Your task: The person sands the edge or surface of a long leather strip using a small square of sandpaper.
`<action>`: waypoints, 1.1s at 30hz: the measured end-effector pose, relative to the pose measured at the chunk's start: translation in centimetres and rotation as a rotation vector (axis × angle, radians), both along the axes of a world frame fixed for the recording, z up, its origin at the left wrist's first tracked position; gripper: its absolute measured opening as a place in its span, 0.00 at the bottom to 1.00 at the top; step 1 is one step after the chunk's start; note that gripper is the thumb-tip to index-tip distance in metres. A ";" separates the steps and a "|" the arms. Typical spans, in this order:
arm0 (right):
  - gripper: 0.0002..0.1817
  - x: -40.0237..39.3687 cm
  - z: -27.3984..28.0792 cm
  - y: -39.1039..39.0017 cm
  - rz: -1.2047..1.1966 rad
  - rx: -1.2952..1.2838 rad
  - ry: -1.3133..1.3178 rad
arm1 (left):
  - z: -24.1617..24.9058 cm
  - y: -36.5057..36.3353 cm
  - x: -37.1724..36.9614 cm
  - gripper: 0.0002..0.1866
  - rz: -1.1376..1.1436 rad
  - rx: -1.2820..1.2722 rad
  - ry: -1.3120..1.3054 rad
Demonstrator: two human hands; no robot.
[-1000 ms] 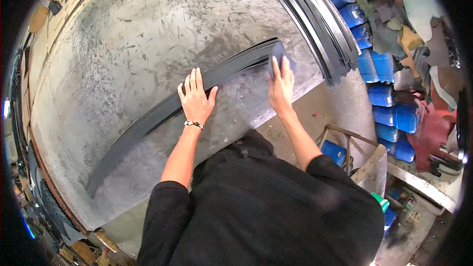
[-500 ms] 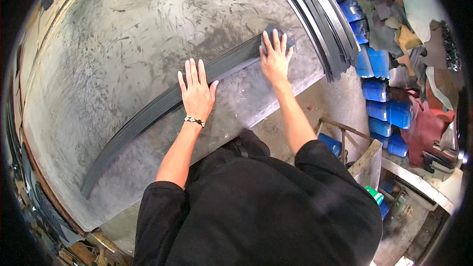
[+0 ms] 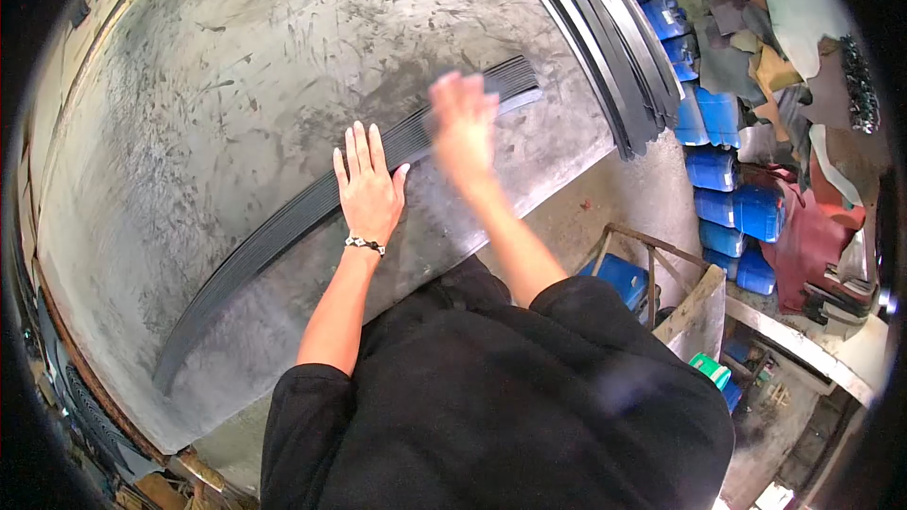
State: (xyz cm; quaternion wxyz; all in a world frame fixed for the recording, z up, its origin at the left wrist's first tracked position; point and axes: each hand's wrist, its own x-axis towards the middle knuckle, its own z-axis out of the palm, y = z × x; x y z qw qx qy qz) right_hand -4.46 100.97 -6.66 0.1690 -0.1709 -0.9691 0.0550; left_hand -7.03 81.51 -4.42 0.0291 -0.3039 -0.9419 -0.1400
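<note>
Fanned strip bundle (image 3: pixel 274 227), the landmark, lying in a shallow arc across the worktable (image 3: pixel 255 66); its left end tapers near the table's left side; farther right, the left hand (image 3: pixel 370 198), with a braided bracelet (image 3: pixel 365 245), lies flat on the bundle's middle, fingers extended, pressing rather than gripping; just right of it, the right hand (image 3: pixel 465 137) is over the bundle's right part; its fingers look extended, but whether it grips anything cannot be told. This hand has shifted leftward from the bundle's right end, where a dark pad lay beneath its fingers; that end is now exposed, its layered edges visible, and the left hand appears to be what steadies the bundle. Right of the bundle, longer dark strips (image 3: pixel 614 47) overhang the table edge; beyond them are blue containers (image 3: pixel 710 170). The right hand is motion-blurred; the pad may be hidden beneath it; the longer strips are cut off at the top.
</note>
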 end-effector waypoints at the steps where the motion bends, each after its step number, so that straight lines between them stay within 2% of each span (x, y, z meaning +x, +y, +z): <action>1: 0.36 1.9 3.0 -3.5 0.245 -0.165 -0.086 | 0.2 -0.2 0.1 0.46 -0.010 -0.029 -0.011; 4: 0.38 3.8 1.7 2.0 0.415 -0.094 -0.066 | -0.2 0.1 -0.1 0.46 -0.013 0.028 -0.002; 6: 0.36 1.7 0.4 9.0 0.079 -0.080 0.018 | 0.0 0.1 0.1 0.45 0.000 0.017 -0.001; 8: 0.35 -0.7 -1.7 8.3 -0.133 0.000 0.094 | 0.2 -0.1 0.2 0.46 0.007 0.035 0.012; 10: 0.35 0.1 -1.4 1.2 0.021 -0.024 0.121 | -0.1 0.0 0.1 0.46 0.004 0.051 0.026; 11: 0.36 1.4 2.1 -3.0 0.145 -0.126 -0.045 | 0.0 0.1 0.1 0.46 0.004 0.041 0.019; 12: 0.37 3.6 2.1 -4.9 0.316 -0.242 -0.028 | 0.2 -0.2 0.0 0.46 -0.016 0.018 0.000; 14: 0.38 3.8 1.5 0.0 0.416 -0.093 -0.127 | -0.5 0.1 0.0 0.46 -0.003 0.029 0.011; 15: 0.38 2.9 1.9 3.5 0.279 0.060 -0.052 | -0.4 0.3 0.0 0.46 -0.006 0.033 0.018; 16: 0.36 1.6 2.6 7.4 0.102 0.045 -0.082 | -0.2 0.4 -0.1 0.46 -0.004 0.033 0.020; 18: 0.25 -0.9 -0.4 11.5 -0.101 -0.010 0.031 | 0.1 -0.1 0.2 0.46 -0.002 0.030 0.018; 20: 0.34 -0.5 -0.2 3.9 -0.086 0.089 0.119 | 0.1 0.0 0.1 0.46 -0.001 0.042 0.017; 21: 0.39 0.5 0.2 -0.5 0.004 0.188 -0.098 | -0.2 0.0 0.0 0.45 0.003 0.040 0.022; 24: 0.44 5.0 2.0 -2.6 0.379 -0.244 -0.115 | 0.0 0.0 0.1 0.47 -0.005 0.008 0.019; 26: 0.38 3.7 1.0 5.4 0.237 0.025 -0.044 | 0.3 0.3 0.0 0.47 0.001 -0.006 0.005; 27: 0.38 2.1 1.8 9.9 0.066 -0.058 -0.154 | 0.2 0.3 0.1 0.47 0.004 -0.009 0.011; 28: 0.37 0.6 -0.4 12.6 -0.083 -0.027 -0.045 | 0.2 0.1 0.2 0.48 0.006 -0.015 0.019; 30: 0.36 -0.6 -0.8 8.4 -0.222 0.052 0.033 | 0.1 -0.4 0.3 0.47 0.016 0.003 0.018; 32: 0.39 1.3 -0.5 -0.8 -0.019 0.258 -0.187 | -0.1 0.1 0.1 0.46 0.012 0.035 0.020; 33: 0.39 3.3 2.3 -5.1 0.178 -0.242 -0.012 | -0.1 0.1 0.1 0.46 0.010 0.040 0.003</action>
